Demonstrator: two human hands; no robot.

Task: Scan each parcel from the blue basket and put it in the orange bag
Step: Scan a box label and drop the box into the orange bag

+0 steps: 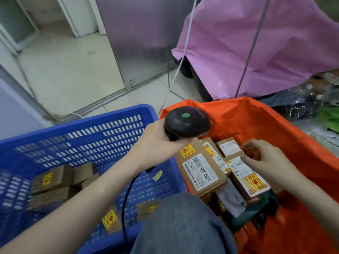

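My left hand [156, 142] grips a black barcode scanner [187, 122] with a green dot on top, held over the edge between the blue basket [110, 129] and the orange bag [256, 121]. The scanner's black cable [126, 198] hangs down over the basket. Several brown cardboard parcels [53, 178] with yellow stickers lie in the basket. More parcels lie in the bag, the largest [200, 171] showing a white label. My right hand [264, 158] hovers over a parcel [247, 178] in the bag, fingers spread, holding nothing that I can see.
My knee in blue jeans [183, 222] sits between basket and bag. A pink bag [266, 43] hangs behind the orange one. Dark bags and green items [326, 116] lie at the right. A metal door frame [132, 43] and tiled floor [73, 70] lie beyond.
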